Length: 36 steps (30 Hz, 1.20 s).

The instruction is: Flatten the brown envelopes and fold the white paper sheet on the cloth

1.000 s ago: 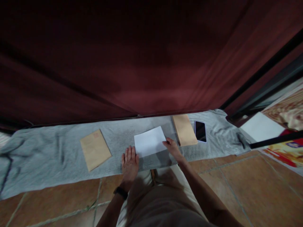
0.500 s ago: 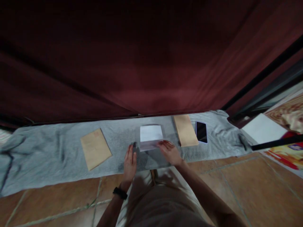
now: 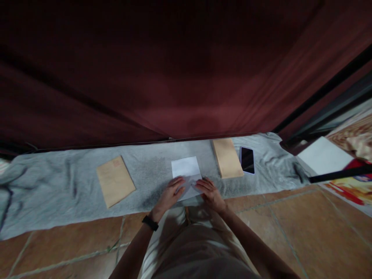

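A white sheet of paper point(image 3: 186, 166) lies on the grey cloth in front of me, its upper part bright and its near part shaded below a crease-like line. From the left, my left hand point(image 3: 169, 195) closes on the paper's edge, with the thumb stretched over the near part. My right hand point(image 3: 212, 197) grips the opposite edge, fingers bent together on the paper. The undersides of both hands are hidden. On my left wrist sits a black band point(image 3: 150, 223).
A brown envelope point(image 3: 115, 182) lies to the left. To the right are a stack of brown envelopes point(image 3: 228, 159) and a dark-screened phone point(image 3: 247, 160). The grey cloth point(image 3: 72, 174) borders a dark red hanging cloth point(image 3: 186, 97). A white box-like object point(image 3: 325, 155) stands far right.
My left hand has moved from beside the paper onto its left edge. The paper has come slightly nearer me and turned a little. My right hand stays at its right side.
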Tool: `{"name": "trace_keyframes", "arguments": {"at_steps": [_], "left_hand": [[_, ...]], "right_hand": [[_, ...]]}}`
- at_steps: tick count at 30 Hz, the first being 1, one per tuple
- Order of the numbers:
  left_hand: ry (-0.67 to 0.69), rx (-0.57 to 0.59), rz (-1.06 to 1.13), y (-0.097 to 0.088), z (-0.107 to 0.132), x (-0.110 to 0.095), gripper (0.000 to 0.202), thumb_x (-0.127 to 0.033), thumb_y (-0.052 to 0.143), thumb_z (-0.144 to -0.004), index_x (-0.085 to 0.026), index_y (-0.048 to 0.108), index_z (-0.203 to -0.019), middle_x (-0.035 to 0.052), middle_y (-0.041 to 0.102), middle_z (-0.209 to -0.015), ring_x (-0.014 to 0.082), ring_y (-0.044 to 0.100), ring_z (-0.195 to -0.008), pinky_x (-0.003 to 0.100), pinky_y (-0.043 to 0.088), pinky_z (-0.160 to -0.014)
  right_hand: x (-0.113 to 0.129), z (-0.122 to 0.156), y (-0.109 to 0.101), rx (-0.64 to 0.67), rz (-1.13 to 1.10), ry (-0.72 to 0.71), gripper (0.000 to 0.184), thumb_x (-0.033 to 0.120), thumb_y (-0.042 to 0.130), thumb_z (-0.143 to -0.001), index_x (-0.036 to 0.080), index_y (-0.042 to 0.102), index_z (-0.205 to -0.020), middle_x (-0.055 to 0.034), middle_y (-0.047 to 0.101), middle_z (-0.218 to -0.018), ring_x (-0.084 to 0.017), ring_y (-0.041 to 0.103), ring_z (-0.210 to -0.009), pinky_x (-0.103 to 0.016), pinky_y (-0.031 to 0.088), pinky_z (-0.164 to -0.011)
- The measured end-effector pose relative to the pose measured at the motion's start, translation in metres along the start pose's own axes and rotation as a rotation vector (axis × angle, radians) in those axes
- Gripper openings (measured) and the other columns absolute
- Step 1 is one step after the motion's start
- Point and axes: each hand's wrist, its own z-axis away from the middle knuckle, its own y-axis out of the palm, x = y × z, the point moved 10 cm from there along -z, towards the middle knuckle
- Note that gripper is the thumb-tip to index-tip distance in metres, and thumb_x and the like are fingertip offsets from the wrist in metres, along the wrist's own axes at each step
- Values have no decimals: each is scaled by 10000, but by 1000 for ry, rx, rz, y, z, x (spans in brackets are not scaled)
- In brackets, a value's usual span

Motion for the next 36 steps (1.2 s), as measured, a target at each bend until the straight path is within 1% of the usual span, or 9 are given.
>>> {"name": "trace_keyframes", "arguments": {"at_steps": [3,7,10,15,23,26,30,33,36], "left_hand": [[16,64,-14,-1,11,-7,411,-404,532,-993,-259,681,-1347,79,645,-1445,227,563,-1381,454,446,-1188],[2,109,19,-8,32,-5,499,-435,575,-968,-278,610,-1440,75,618,-1480,247,575,-1378,441,485,-1156],[-51,49,8,-15,34,7,489,-410,604,-942,-277,630,-1413,69,677,-1404,255,642,-1297,448,525,-1111],[-129,-103,-9,-20,17,26,323,-281,561,-919,-261,755,-1177,53,784,-1176,229,738,-1089,406,582,-1001],[-311,-274,38,-26,1,54,317,-435,595,-879,-196,765,-1000,45,781,-823,223,718,-738,341,570,-725],[-301,-346,52,-30,-2,52,336,-429,608,-866,-189,740,-1062,33,752,-823,199,684,-720,316,536,-710],[-317,-407,85,-33,-4,50,497,-413,625,-859,-191,647,-1303,-2,705,-791,185,654,-695,308,525,-698],[-349,-415,88,-32,-6,50,612,-375,626,-858,-182,553,-1434,1,708,-817,191,666,-712,319,534,-710],[-357,-416,49,-33,-9,47,639,-340,622,-858,-171,525,-1467,2,702,-811,194,666,-703,322,533,-705]], "right_hand": [[-7,-1,-9,-37,-37,34,373,159,507,-997,254,713,-1294,-78,749,-1270,-216,688,-1199,-415,562,-1060],[-13,-1,-13,-25,-72,90,341,184,508,-1010,269,731,-1254,-56,770,-1220,-203,722,-1125,-364,590,-1002],[-17,-5,-14,-46,-119,128,316,200,513,-1011,250,741,-1224,-58,787,-1156,-204,737,-1075,-358,591,-988],[-34,-17,-4,-51,-90,223,343,222,546,-980,272,713,-1276,-40,773,-1208,-215,720,-1120,-373,574,-1013],[-72,-28,3,-170,6,470,305,276,467,-1023,232,740,-1152,-66,791,-1067,-238,741,-982,-359,581,-899],[-75,-31,4,-234,12,500,294,270,476,-1016,193,736,-1128,-99,785,-1068,-249,726,-1008,-384,544,-944],[-77,-32,10,-248,64,562,269,252,488,-1019,171,714,-1142,-113,773,-1087,-257,703,-1035,-405,487,-979],[-74,-34,14,-225,146,591,309,238,486,-1027,158,658,-1272,-128,753,-1145,-271,677,-1076,-423,444,-997],[-69,-38,15,-198,216,589,404,220,469,-1031,159,558,-1420,-136,738,-1170,-283,655,-1084,-432,416,-1001]]}}
